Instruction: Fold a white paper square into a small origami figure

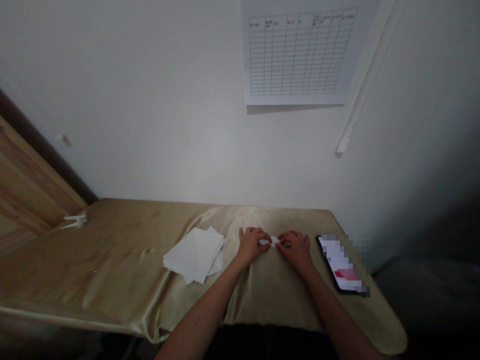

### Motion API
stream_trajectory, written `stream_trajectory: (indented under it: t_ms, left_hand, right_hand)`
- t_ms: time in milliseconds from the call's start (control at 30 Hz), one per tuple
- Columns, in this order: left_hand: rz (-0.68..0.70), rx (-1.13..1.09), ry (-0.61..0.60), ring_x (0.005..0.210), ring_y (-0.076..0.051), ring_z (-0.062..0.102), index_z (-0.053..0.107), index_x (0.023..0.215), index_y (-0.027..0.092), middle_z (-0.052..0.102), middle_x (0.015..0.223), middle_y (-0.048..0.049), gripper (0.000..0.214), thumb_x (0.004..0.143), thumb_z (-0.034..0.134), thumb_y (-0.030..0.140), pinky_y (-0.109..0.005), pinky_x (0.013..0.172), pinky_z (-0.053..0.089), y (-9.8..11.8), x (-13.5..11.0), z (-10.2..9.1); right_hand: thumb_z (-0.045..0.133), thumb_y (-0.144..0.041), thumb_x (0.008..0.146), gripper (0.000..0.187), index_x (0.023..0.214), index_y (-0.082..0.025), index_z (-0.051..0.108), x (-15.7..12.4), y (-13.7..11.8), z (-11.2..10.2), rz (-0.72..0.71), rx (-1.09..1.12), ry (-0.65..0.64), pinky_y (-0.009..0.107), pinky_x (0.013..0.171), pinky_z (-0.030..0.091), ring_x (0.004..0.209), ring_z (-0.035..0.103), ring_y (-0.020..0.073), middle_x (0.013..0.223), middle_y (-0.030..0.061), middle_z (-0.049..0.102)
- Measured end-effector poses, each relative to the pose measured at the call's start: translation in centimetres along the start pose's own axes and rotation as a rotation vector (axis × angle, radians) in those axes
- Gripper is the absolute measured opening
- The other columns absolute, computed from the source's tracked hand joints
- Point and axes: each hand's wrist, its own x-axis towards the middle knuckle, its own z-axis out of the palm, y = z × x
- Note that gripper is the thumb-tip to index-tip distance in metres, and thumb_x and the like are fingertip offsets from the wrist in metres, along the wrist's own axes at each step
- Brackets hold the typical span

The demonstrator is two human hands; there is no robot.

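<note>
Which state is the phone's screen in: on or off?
On: the phone, beside the right hand, shows a bright, pale display with a red patch.

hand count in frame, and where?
2. Left hand and right hand, both pinching a small white piece on the tablecloth, between the paper stack and the phone. No others show.

Left of the paper stack (193, 254), the tablecloth (112, 260) is giving you a wide path. Right of the stack, your left hand (252, 245) is leaving a narrow gap, then your right hand (298, 250) and the phone (339, 262) are blocking; behind the stack, the wall (157, 125) is closing you off.
</note>
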Motion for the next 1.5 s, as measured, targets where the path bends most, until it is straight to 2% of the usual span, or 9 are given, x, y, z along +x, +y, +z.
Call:
stream_trajectory:
  t_ms: [267, 533, 700, 1033, 1233, 1500]
  left_hand:
    - [0.013, -0.004, 0.004, 0.122, -0.027, 0.044, 0.073, 0.096, 0.040, 0.066, 0.113, 0.0037, 0.015, 0.082, 0.072, 0.036, -0.070, 0.112, -0.002, 0.10, -0.08, 0.09]
    - [0.009, 0.019, 0.025, 0.119, -0.027, 0.046, 0.075, 0.089, 0.035, 0.065, 0.110, 0.0018, 0.010, 0.082, 0.071, 0.041, -0.071, 0.112, -0.002, 0.32, -0.01, 0.38]
    - [-0.004, 0.019, 0.041, 0.118, -0.027, 0.047, 0.073, 0.088, 0.033, 0.064, 0.110, 0.0022, 0.012, 0.082, 0.072, 0.043, -0.071, 0.111, -0.001, 0.47, 0.04, 0.61]
    - [-0.027, 0.010, 0.016, 0.121, -0.029, 0.045, 0.072, 0.095, 0.039, 0.064, 0.114, 0.0031, 0.014, 0.082, 0.072, 0.042, -0.074, 0.110, -0.004, 0.67, 0.12, 0.45]
    - [-0.029, 0.004, 0.014, 0.122, -0.028, 0.045, 0.072, 0.101, 0.041, 0.063, 0.115, 0.0030, 0.019, 0.082, 0.071, 0.047, -0.074, 0.111, -0.004, 0.55, 0.11, 0.58]
    - [-0.028, 0.048, 0.001, 0.134, -0.031, 0.037, 0.070, 0.100, 0.044, 0.051, 0.141, 0.0073, 0.018, 0.082, 0.072, 0.044, -0.078, 0.108, -0.002, 0.11, 0.22, 0.78]
  right_hand:
    - [0.061, -0.036, 0.082, 0.017, 0.073, -0.027, 0.071, -0.03, -0.33, -0.10, -0.001, -0.025, 0.005, 0.064, 0.109, 0.007, 0.117, 0.049, 0.0291, 0.108, 0.0020, 0.072]
    - [0.062, -0.034, 0.082, 0.017, 0.071, -0.027, 0.071, 0.17, -0.50, -0.16, -0.010, -0.029, -0.001, 0.066, 0.109, 0.001, 0.118, 0.048, 0.0301, 0.106, 0.0028, 0.073]
    - [0.061, -0.035, 0.083, 0.018, 0.073, -0.027, 0.072, 0.17, -0.59, -0.23, -0.029, -0.060, -0.002, 0.065, 0.110, 0.001, 0.119, 0.048, 0.0300, 0.106, 0.0022, 0.073]
    - [0.058, -0.034, 0.084, 0.019, 0.073, -0.026, 0.071, 0.02, -0.49, 0.01, -0.040, -0.058, 0.000, 0.067, 0.109, 0.002, 0.118, 0.048, 0.0307, 0.106, 0.0044, 0.072]
    - [0.059, -0.035, 0.085, 0.013, 0.082, -0.026, 0.068, -0.21, -0.63, 0.20, -0.033, -0.073, 0.002, 0.066, 0.111, 0.004, 0.117, 0.051, 0.0283, 0.109, 0.0032, 0.070]
    - [0.057, -0.037, 0.085, 0.018, 0.097, -0.028, 0.067, -0.24, -0.48, 0.23, -0.031, -0.093, -0.009, 0.066, 0.110, 0.007, 0.119, 0.049, 0.0296, 0.113, 0.0049, 0.068]
